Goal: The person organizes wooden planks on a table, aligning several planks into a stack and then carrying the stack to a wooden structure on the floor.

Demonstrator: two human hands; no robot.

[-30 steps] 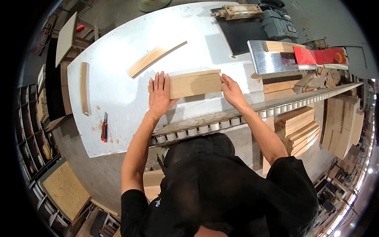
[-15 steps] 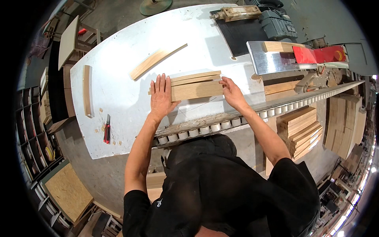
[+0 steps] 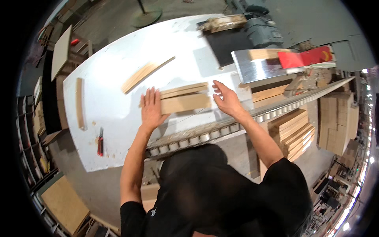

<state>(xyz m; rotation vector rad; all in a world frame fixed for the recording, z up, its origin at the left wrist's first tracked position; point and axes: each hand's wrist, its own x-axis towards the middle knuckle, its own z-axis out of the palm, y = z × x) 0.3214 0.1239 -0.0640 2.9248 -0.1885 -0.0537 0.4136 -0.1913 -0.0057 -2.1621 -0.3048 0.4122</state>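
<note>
Several wooden strips (image 3: 185, 103) lie side by side on the white tabletop (image 3: 106, 106) in front of me. My left hand (image 3: 152, 110) rests flat across their left end, fingers stretched out, hiding that end. Just off their right end, my right hand (image 3: 227, 100) is raised with its fingers apart and nothing in it. Beyond the strips, a slightly curved wooden piece (image 3: 143, 76) lies at a slant. Another narrow wooden piece (image 3: 80, 103) is near the table's left edge.
A red-handled cutting tool (image 3: 100, 145) lies at the near left among wood chips. A metal plate with a red guard (image 3: 304, 58) stands at the right, with a motor (image 3: 263, 33) behind it. A roller rail (image 3: 205, 136) runs along the table's near edge, beside stacked wood (image 3: 294, 132).
My right hand has come away from the right end of the strips, its fingers spreading. The left hand stays on them. The whole view has shifted somewhat.
</note>
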